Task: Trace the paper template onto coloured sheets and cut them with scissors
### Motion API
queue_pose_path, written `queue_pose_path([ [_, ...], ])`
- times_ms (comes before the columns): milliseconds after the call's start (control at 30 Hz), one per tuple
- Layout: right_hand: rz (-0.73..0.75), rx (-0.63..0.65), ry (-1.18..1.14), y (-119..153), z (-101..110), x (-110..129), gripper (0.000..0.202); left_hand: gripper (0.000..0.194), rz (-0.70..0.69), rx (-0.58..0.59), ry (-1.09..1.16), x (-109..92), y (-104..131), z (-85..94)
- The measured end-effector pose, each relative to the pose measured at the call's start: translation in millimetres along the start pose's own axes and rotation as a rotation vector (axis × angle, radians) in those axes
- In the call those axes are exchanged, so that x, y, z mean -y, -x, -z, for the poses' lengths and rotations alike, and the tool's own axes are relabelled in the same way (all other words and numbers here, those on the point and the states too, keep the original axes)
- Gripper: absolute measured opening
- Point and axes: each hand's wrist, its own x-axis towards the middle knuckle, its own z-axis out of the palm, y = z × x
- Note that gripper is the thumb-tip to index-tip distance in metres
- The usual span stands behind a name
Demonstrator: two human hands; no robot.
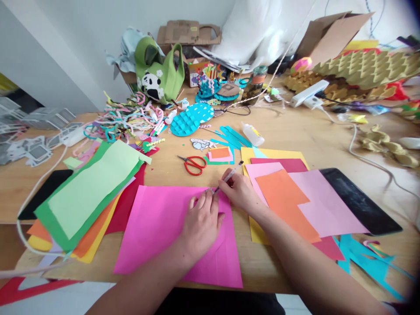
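A sheet of bright pink paper lies before me on the table. Palm down, my left hand rests on it with the fingers stretched toward the upper edge. A small pale piece shows at those fingertips; its kind is hard to make out. My right hand is closed around a slim pen, whose tip meets the paper beside the left fingertips. Just beyond the sheet lie red-handled scissors and a small stack of cut paper rectangles.
Coloured paper piles lie left and right, with a dark tablet under the right one. Farther back are a glue bottle, blue paper strips, pipe cleaners and a green felt bag. A white cable crosses the right side.
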Motion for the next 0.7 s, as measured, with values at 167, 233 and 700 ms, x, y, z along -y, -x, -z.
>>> queue_pose_path([
  [167,-0.025,-0.028,-0.011,0.9,1.2,0.2,0.013,0.042,0.006,0.001,-0.005,-0.6,0.1,0.2],
  [233,-0.042,-0.039,-0.009,1.5,2.2,-0.1,0.014,0.042,0.006,0.003,-0.002,-0.7,-0.2,0.1],
  [700,-0.044,-0.1,-0.018,3.0,4.5,-5.8,0.015,0.04,0.011,-0.006,0.012,-0.6,-1.1,-0.5],
])
